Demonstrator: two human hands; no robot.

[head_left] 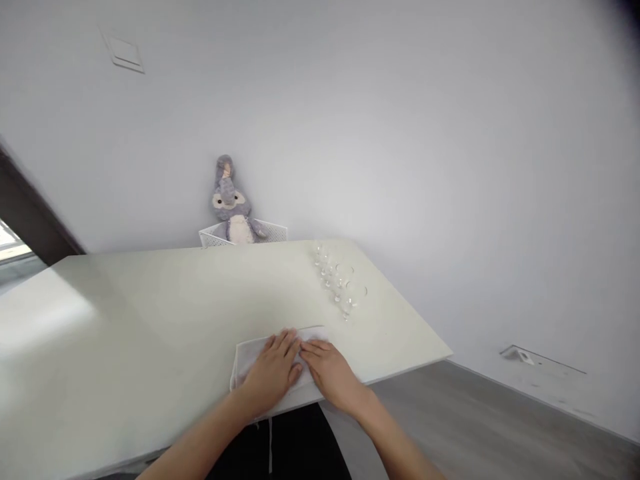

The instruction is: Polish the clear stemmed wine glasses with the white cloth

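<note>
A white folded cloth (246, 353) lies flat near the front edge of the white table (175, 333). My left hand (273, 373) rests palm down on it, fingers stretched out and pointing away from me. From the right, my right hand (330, 375) lies flat on the same cloth, its fingertips close to or touching those of the left. Both hands are open and cover much of the cloth's middle and right side.
Several small clear glass pieces (338, 283) stand in a slanting row on the table's right part; their exact shape is blurred. Behind the far edge, a grey plush toy (240, 230) sits in a white perforated basket (277, 232) against the wall.
</note>
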